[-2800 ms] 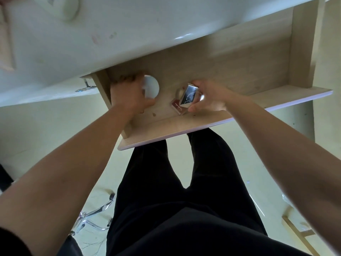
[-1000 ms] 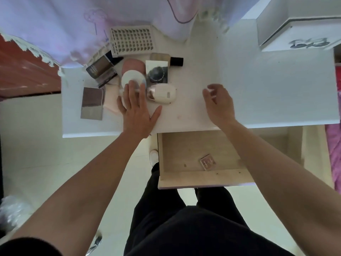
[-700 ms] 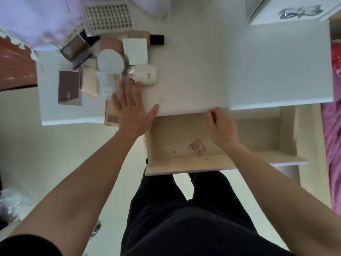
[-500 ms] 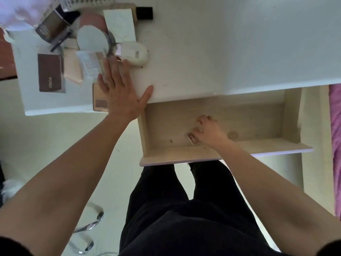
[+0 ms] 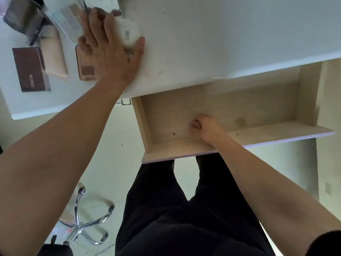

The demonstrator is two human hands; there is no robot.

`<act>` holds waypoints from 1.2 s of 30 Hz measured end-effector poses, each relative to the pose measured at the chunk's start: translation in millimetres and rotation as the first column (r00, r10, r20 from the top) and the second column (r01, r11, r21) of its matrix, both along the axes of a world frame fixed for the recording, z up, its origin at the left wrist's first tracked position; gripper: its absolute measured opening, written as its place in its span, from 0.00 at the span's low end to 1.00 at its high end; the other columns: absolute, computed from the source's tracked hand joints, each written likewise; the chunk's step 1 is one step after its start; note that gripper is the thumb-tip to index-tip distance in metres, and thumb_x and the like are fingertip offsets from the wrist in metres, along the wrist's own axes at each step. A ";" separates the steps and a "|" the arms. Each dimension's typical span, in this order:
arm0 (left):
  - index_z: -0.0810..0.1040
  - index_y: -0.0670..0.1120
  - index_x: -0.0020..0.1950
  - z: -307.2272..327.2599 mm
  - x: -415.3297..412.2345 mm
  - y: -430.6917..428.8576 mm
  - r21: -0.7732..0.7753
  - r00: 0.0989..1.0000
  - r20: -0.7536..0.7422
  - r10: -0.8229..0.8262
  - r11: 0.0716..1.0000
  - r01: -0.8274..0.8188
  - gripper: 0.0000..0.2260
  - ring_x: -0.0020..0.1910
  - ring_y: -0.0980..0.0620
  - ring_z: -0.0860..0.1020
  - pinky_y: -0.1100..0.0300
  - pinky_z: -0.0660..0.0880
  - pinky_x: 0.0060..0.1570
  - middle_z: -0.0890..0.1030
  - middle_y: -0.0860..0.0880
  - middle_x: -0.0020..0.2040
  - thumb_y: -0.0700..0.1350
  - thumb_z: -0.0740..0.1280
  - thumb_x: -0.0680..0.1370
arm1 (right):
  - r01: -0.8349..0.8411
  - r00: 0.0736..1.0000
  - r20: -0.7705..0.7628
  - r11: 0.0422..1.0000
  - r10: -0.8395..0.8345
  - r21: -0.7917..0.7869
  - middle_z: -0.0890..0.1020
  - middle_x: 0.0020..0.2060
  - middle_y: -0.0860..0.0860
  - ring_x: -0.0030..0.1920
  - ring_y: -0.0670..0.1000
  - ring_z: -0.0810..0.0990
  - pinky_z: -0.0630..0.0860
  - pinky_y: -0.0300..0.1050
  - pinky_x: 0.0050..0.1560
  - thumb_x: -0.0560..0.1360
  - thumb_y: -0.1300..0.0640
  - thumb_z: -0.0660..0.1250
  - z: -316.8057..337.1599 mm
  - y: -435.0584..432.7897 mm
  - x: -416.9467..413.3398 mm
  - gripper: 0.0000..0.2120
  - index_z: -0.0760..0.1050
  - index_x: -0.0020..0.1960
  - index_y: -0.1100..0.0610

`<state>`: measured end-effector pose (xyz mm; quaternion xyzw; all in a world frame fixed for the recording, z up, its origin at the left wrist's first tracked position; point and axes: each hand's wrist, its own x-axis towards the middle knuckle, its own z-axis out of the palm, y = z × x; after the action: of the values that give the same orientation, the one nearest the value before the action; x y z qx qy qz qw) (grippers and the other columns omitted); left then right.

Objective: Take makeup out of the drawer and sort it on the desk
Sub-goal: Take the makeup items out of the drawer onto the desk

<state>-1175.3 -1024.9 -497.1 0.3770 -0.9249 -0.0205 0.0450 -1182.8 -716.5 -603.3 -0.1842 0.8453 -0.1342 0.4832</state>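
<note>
Home vanity — makeup-strewn desk [image 5: 221,34], drawer [image 5: 184,151]

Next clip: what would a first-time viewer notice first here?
The right hand, fingers curled, reaches into the open pale wooden drawer at centre; anything it holds is hidden. At upper left the left hand lies flat on the white desk, beside a white oval compact, with a brown rectangular palette further left.

You've got one drawer [image 5: 230,108] at three o'clock, one desk [image 5: 221,34] at one. At ten, count six: one brown palette [image 5: 30,69], one peach pad [image 5: 55,54], one rose-gold compact [image 5: 85,71], one white oval case [image 5: 129,32], one pale flat palette [image 5: 71,23], one dark blurred case [image 5: 20,15]. One chair base [image 5: 83,224] at seven.
</note>
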 end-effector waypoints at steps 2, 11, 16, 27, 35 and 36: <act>0.64 0.47 0.76 0.3 2.0 -1.5 0.017 1.000 -0.001 -0.021 1.000 0.021 0.38 0.79 0.41 0.54 0.47 0.52 0.71 0.59 0.43 0.78 0.72 0.52 0.75 | 0.064 0.998 0.004 0.989 -0.064 -0.133 0.84 0.47 0.50 0.48 0.52 0.83 0.79 0.48 0.51 0.74 0.41 0.69 25.8 -8.5 -1.0 0.14 0.79 0.52 0.51; 0.68 0.44 0.73 22.1 20.1 -4.4 0.200 0.976 -0.212 -0.046 0.976 0.090 0.27 0.76 0.38 0.60 0.41 0.57 0.73 0.62 0.38 0.76 0.61 0.56 0.81 | 0.531 0.817 0.087 0.685 -0.570 -0.499 0.83 0.48 0.46 0.48 0.46 0.83 0.81 0.45 0.49 0.82 0.46 0.63 136.6 -97.9 -41.1 0.11 0.78 0.58 0.50; 0.67 0.42 0.72 28.5 63.0 19.5 0.198 0.977 -0.176 -0.119 0.968 0.154 0.28 0.75 0.39 0.59 0.41 0.57 0.72 0.63 0.38 0.75 0.62 0.51 0.82 | 0.328 0.919 -0.035 0.809 -0.393 -0.487 0.81 0.58 0.56 0.56 0.54 0.80 0.75 0.50 0.61 0.83 0.51 0.60 150.1 -128.9 -48.7 0.17 0.74 0.67 0.59; 0.54 0.47 0.80 -14.7 122.6 172.5 0.542 0.699 0.373 -0.610 0.755 0.369 0.38 0.79 0.43 0.42 0.40 0.43 0.76 0.46 0.42 0.81 0.70 0.51 0.77 | 0.691 0.554 -0.504 0.704 -0.663 -0.166 0.49 0.80 0.57 0.77 0.58 0.53 0.51 0.58 0.75 0.75 0.52 0.67 96.7 8.8 -33.7 0.38 0.54 0.80 0.54; 0.61 0.45 0.74 -34.9 102.0 225.8 0.462 0.458 0.555 -0.694 0.715 0.524 0.34 0.75 0.38 0.57 0.41 0.59 0.70 0.62 0.40 0.74 0.58 0.67 0.74 | 0.912 0.342 -0.509 0.410 -0.790 -0.024 0.43 0.80 0.57 0.76 0.58 0.56 0.63 0.53 0.69 0.68 0.47 0.70 69.3 82.1 -14.7 0.53 0.41 0.81 0.54; 0.66 0.46 0.71 -33.4 99.2 226.6 0.465 0.439 0.562 -0.701 0.706 0.534 0.28 0.71 0.40 0.63 0.43 0.63 0.67 0.68 0.42 0.70 0.56 0.67 0.75 | 0.932 0.306 -0.479 0.363 -0.823 -0.027 0.41 0.80 0.56 0.74 0.57 0.57 0.63 0.51 0.68 0.68 0.52 0.71 70.6 83.7 -19.6 0.53 0.39 0.81 0.53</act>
<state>-1076.1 -798.4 -530.4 -0.0097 -0.9312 0.0086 -0.3644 -1202.4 -632.8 -532.7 0.3514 0.8952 -0.2250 0.1566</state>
